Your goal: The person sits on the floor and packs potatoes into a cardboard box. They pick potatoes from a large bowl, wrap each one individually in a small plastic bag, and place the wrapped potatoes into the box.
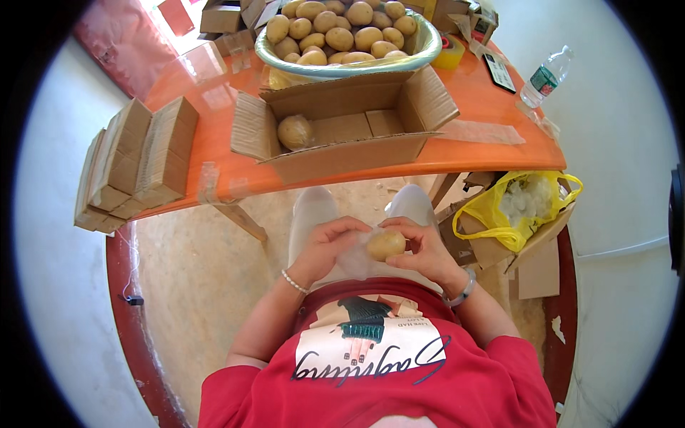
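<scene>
Above my lap, my right hand (420, 246) grips a potato (386, 246) between thumb and fingers. My left hand (334, 243) pinches a thin clear plastic bag (356, 259), which lies against the potato's left side. How far the bag goes around the potato I cannot tell. In front of me on the table, an open cardboard box (348, 152) holds one plastic-wrapped potato (295, 132) at its left end. Behind it, a large basin (434, 47) lined with clear plastic is heaped with loose potatoes (339, 39).
Several closed cardboard boxes (136, 155) stand at the left edge of the orange table (487, 155). Tape (449, 52), a phone (500, 73) and a plastic bottle (546, 77) are at the right. Below, a yellow bag (516, 235) of clear plastic sits in a carton (543, 241).
</scene>
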`<state>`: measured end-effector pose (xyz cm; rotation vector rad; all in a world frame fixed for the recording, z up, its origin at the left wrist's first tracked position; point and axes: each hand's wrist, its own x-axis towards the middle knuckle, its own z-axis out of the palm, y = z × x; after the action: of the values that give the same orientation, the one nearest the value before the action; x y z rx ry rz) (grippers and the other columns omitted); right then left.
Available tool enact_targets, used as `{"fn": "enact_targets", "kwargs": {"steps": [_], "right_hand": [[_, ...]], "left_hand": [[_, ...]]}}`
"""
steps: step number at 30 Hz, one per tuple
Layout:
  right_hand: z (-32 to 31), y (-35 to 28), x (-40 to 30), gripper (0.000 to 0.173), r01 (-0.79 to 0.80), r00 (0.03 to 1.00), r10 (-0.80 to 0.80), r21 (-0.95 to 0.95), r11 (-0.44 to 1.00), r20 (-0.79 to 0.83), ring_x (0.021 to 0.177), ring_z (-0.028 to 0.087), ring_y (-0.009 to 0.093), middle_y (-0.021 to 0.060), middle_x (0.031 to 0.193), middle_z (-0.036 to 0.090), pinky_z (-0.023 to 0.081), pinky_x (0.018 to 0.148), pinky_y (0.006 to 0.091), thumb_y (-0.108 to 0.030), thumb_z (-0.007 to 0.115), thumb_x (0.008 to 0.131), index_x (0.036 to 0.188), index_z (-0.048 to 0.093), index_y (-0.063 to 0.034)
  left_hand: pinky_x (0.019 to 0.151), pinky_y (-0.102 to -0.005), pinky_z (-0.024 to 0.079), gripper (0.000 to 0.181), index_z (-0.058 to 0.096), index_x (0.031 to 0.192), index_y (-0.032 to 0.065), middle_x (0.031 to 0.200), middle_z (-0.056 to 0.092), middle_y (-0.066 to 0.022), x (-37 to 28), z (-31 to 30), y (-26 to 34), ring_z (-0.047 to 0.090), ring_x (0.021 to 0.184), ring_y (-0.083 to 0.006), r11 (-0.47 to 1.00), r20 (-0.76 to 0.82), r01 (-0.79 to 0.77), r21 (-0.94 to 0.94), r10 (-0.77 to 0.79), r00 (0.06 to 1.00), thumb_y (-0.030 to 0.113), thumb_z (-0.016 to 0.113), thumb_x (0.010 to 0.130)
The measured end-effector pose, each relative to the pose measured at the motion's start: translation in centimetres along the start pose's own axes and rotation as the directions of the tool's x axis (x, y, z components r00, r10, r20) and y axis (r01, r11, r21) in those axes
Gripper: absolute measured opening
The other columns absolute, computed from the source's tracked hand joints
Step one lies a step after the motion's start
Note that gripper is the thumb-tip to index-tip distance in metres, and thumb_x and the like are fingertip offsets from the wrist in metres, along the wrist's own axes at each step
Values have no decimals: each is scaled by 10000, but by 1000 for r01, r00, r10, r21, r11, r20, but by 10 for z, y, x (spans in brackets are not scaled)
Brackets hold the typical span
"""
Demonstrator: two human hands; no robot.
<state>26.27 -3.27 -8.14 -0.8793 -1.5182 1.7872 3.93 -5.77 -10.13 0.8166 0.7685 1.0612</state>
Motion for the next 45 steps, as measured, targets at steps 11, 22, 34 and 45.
{"fn": "enact_targets", "kwargs": {"steps": [11, 22, 34, 45], "right_hand": [[6, 3, -2, 395, -218, 976, 209, 339, 915, 63, 891, 616, 147, 85, 1001, 655, 497, 808, 272, -12, 713, 735, 1111, 604, 45], [6, 0, -3, 508, -229, 972, 236, 332, 915, 21, 877, 619, 168, 119, 970, 648, 503, 772, 274, 18, 713, 730, 1208, 544, 22], [0, 4, -7, 521, -161, 941, 124, 95, 982, 316, 1019, 569, 144, 76, 1107, 608, 460, 904, 292, -4, 730, 742, 1222, 531, 31], [11, 3, 2, 399, -200, 979, 181, 243, 949, 98, 954, 599, 134, 74, 1045, 632, 485, 843, 261, -39, 692, 791, 1162, 561, 23]], "left_hand": [[718, -277, 453, 288, 648, 916, 31, 869, 595, -80, -1, 16, -4, 570, 819, -199, 272, 113, -277, 922, 494, 862, -129, 558, 694], [807, -266, 429, 263, 608, 1058, -28, 1015, 557, -78, -15, 12, -8, 524, 966, -163, 839, 61, -224, 496, 224, 973, -19, 480, 828], [849, -264, 450, 392, 578, 1164, 29, 1118, 575, -62, -3, 2, 18, 564, 986, -155, 657, 257, -383, 650, 285, 923, -49, 594, 780], [771, -286, 466, 271, 622, 1046, -12, 932, 627, -113, -7, 4, -3, 594, 847, -221, 701, 25, -176, 691, 220, 975, -36, 517, 798]]}}
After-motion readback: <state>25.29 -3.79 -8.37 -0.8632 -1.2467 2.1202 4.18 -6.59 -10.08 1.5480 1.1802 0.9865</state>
